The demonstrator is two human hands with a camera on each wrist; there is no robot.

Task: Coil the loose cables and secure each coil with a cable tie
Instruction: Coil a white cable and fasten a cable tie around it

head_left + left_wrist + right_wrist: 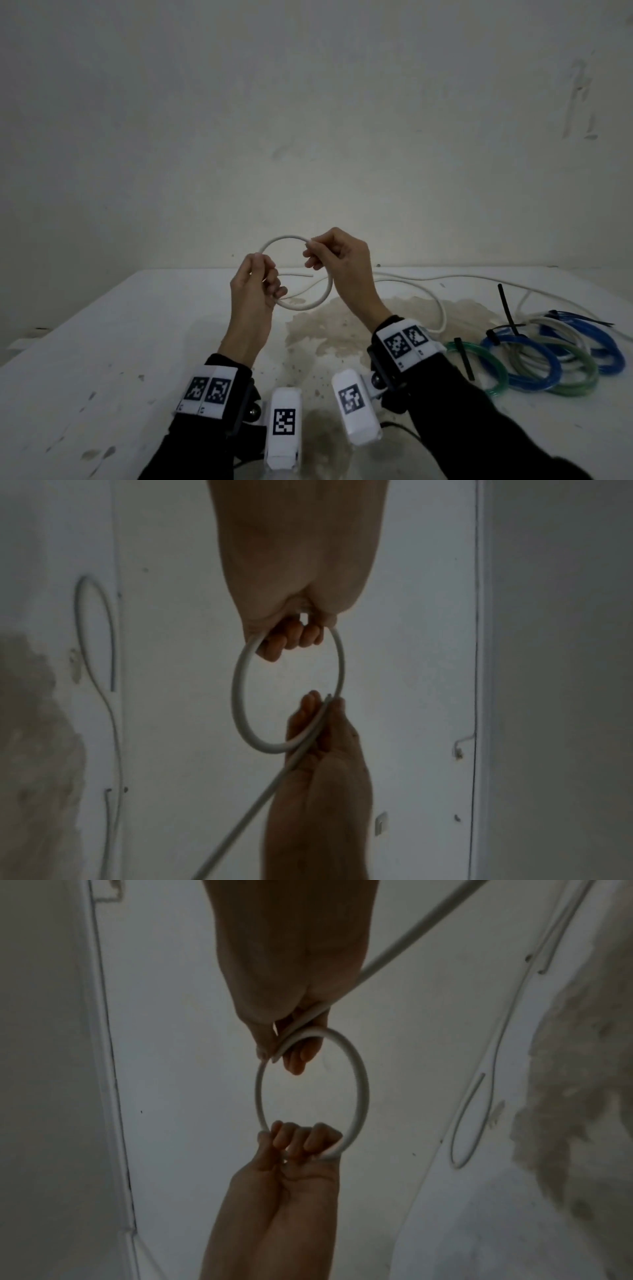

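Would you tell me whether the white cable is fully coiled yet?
Not yet: the white cable forms one loop between the left hand and right hand; the rest trails across the table.

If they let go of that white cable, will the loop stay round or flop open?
It would probably spring open. The white cable holds a smooth round arc between the left hand and right hand, so it looks springy, not limp. Its loose tail lies in wide curves on the white table, suggesting it resists tight bends.

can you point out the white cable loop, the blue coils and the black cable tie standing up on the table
white cable loop (327,294), head view, lower right arc of the loop
blue coils (534,371), head view, front arc of the nearest blue coil
black cable tie (507,308), head view, middle of the upright strap
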